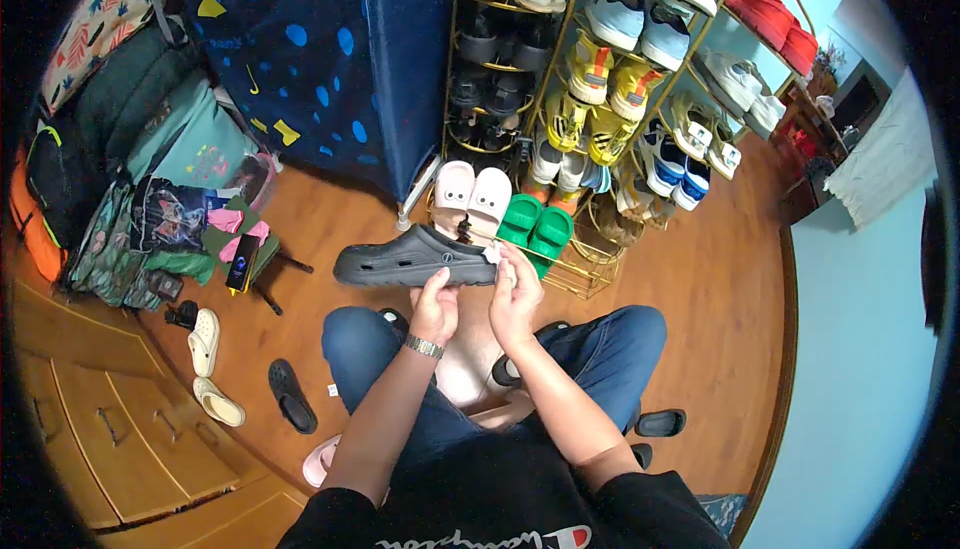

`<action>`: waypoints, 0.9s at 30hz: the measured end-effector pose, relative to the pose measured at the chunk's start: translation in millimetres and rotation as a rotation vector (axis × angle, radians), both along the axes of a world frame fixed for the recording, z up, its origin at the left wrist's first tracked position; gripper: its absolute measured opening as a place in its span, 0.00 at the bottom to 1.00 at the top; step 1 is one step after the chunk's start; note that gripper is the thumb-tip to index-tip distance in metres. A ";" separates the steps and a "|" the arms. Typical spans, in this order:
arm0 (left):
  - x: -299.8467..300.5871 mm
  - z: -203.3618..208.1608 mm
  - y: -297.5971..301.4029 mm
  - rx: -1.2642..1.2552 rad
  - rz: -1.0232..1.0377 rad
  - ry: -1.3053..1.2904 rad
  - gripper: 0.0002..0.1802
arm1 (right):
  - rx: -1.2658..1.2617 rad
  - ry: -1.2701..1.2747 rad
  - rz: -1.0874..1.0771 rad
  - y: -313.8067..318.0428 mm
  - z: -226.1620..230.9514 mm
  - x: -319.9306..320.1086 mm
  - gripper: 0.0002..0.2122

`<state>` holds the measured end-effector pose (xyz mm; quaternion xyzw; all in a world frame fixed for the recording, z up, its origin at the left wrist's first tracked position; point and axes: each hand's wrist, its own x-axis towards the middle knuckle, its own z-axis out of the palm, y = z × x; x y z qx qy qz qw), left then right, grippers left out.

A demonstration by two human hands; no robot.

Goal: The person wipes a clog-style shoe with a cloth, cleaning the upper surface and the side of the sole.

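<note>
In front of me, above my knees, a black clog [395, 261] is held up sideways, its toe pointing left and small oval holes along its side. Underneath its middle, my left hand [437, 311] grips it with the thumb on the near side; a metal watch [424, 347] circles that wrist. My right hand [516, 294] is at the heel end with its fingers pinched together. Something small and pale shows at those fingertips, but its kind is unclear. Just beyond the clog stand pale pink slides [470, 194] with eye-like dots and green slides [535, 229].
A gold wire shoe rack [590, 269] full of shoes rises ahead. A dark blue fabric wardrobe [300, 59] stands left of it. Clothes lie piled [110, 219] at far left. Cream clogs [205, 341] and a dark clog [291, 396] lie on the floor beside wooden drawers [110, 419].
</note>
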<state>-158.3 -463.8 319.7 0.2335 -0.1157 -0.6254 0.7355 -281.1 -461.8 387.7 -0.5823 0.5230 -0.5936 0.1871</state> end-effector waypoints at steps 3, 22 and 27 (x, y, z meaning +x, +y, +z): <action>0.0 -0.8 -1.8 -0.052 -0.044 0.052 0.21 | 0.267 -0.482 0.055 -14.1 -10.7 -7.3 0.08; 6.4 55.9 14.8 -0.544 0.538 -1.895 0.37 | 0.158 -0.461 -0.009 -18.0 -23.5 -41.7 0.13; -4.2 50.1 9.8 -0.724 0.220 -1.940 0.25 | 0.197 -0.496 0.062 -4.7 -22.7 -21.4 0.11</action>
